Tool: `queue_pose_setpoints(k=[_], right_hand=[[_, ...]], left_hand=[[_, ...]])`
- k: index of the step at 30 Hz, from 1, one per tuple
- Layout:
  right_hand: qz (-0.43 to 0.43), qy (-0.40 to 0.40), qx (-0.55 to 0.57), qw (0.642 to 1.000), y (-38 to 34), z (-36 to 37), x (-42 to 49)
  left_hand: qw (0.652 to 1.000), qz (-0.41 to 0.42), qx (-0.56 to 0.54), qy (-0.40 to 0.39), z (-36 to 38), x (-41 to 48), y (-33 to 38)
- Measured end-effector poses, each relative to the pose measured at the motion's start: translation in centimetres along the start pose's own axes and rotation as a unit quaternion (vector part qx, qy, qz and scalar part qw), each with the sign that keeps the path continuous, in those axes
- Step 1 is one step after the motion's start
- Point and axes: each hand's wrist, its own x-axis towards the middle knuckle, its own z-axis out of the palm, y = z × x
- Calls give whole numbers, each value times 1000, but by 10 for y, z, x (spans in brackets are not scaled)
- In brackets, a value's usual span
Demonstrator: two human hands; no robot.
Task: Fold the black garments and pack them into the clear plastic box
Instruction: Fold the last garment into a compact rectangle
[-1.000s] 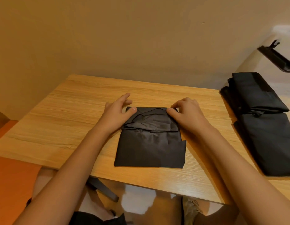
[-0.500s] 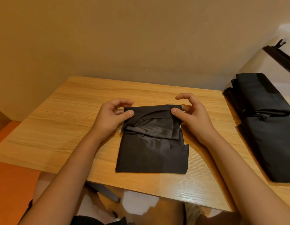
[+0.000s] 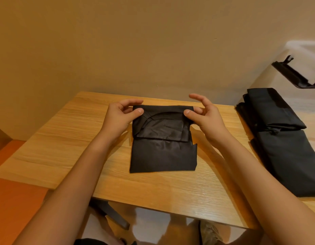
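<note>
Black garment sits mid-table, folded to a rough rectangle, long sides running away from the person. Its near edge is straight and set back from the table's near edge. A small notch of cloth juts out partway along its right edge.

Left hand pinches the far-left corner: thumb on top, fingers curled behind the edge. Right hand pinches the far-right corner the same way, thumb on top, with the index finger raised clear of the cloth. The far edge is held taut between the two hands. Whether it is lifted off the wood cannot be told. A shinier flap lies across the far half, and its near edge forms a straight line across the middle.

Open room:
- Left of the garment — bare wood out to the table's left edge, then an orange surface lower down.
- Beyond the garment — a narrow strip of table, then the wall.
- Right — a gap of bare wood, then a stack of folded black garments lying along the right side, well apart from the right hand. Its near end reaches close to the table's near edge.

Clear plastic box is at far right beyond the stack, mostly cut off by the frame, with a black latch sticking out from it. What is inside it is not visible.

Below the near table edge, the person's legs and one shoe show.
</note>
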Motion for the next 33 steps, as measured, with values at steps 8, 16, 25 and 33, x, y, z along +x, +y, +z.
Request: queue_pose_setpoints(k=[8, 16, 25, 33], right_hand=[[10, -69, -3, 998, -6, -11, -27], [40, -171, -121, 977, 5, -25, -70], [7, -186, -211, 960, 9, -27, -86], [-34, -191, -228, 954, -1, -25, -87]], left_hand=[[999, -19, -39, -24, -11, -43, 8], [994, -31, 13, -106, -18, -97, -9], [993, -13, 20, -112, -20, -111, -16], [993, 37, 78, -82, -13, -108, 1]])
